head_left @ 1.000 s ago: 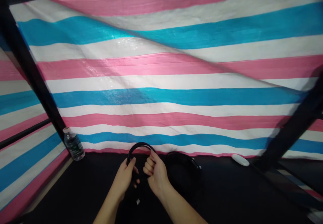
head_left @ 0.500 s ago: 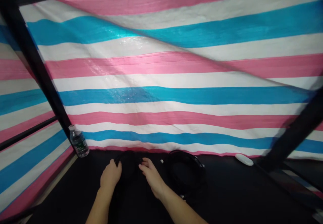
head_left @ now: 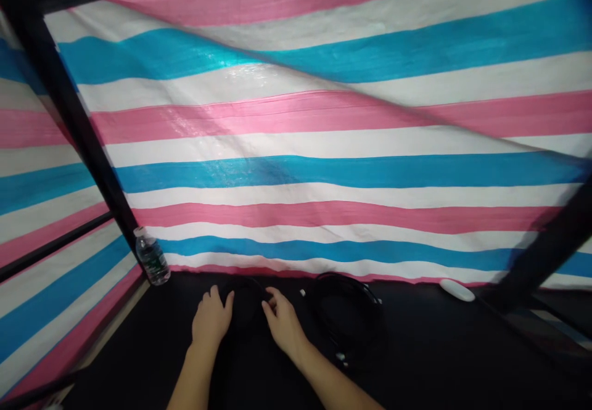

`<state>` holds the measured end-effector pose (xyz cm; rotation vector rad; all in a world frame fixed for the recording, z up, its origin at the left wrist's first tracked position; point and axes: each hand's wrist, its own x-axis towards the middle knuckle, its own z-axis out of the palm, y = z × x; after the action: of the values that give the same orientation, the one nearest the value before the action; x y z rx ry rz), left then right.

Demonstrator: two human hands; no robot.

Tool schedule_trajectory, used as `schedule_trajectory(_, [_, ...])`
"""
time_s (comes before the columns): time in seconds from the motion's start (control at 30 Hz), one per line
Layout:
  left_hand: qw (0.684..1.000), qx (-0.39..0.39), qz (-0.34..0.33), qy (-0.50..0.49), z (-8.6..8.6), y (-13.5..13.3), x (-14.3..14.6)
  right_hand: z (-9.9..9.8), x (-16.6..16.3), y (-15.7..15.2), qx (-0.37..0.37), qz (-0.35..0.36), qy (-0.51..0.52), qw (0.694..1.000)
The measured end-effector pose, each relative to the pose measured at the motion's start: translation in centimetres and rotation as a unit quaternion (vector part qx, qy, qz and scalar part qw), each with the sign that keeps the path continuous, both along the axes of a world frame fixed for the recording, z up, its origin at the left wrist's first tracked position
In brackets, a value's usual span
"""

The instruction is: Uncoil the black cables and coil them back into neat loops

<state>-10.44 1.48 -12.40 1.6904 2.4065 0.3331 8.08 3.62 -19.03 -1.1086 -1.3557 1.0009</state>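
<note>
A loop of black cable (head_left: 252, 282) lies between my two hands, hard to make out against the black tabletop. At its left side is my left hand (head_left: 211, 319), back upward, the thumb apart from the bent fingers and the loop's edge running between them. My right hand (head_left: 281, 320) pinches the loop's right side between thumb and fingers. The fingertips of both hands are partly lost in the dark. To the right of my right hand rests a second coil of black cable (head_left: 345, 277), with light-coloured connectors at its ends; neither hand touches it.
A clear water bottle (head_left: 152, 257) stands in the back left corner by a black post (head_left: 87, 145). A white oblong object (head_left: 457, 290) lies at the back right. Striped plastic sheeting (head_left: 324, 169) hangs behind the black tabletop (head_left: 416, 360).
My right hand has closed on the loop's right side. My left thumb has spread from its fingers. The whole view has shifted slightly, moving things a little to the right.
</note>
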Motion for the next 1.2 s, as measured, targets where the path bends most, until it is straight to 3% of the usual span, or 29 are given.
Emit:
schedule_trajectory(0.23, [0.998,0.004,-0.053,0.014,-0.7,0.2,0.1,0.0,-0.5,0.0,0.006,0.017,-0.025,1.000])
schedule_trajectory(0.47, [0.993,0.006,-0.016,-0.120,-1.1,1.2,-1.5,-0.2,-0.6,-0.6,0.041,0.026,-0.053,0.997])
schedule_trajectory(0.67, [0.938,0.092,-0.018,-0.334,-0.4,0.8,-0.7,-0.7,-0.5,-0.3,0.047,0.029,-0.034,0.998])
schedule_trajectory(0.77, [0.909,0.161,-0.027,-0.383,0.6,0.2,0.0,-0.6,-0.5,-0.5,0.053,0.042,-0.015,0.998])
schedule_trajectory(0.97, [0.914,0.263,-0.038,-0.306,2.0,-1.1,-0.1,-0.2,-0.5,-0.6,0.062,0.042,0.010,0.997])
schedule_trajectory(1.2, [0.955,0.155,-0.210,-0.142,0.3,-1.3,1.6,-0.5,-0.2,0.1,0.061,0.008,0.004,0.998])
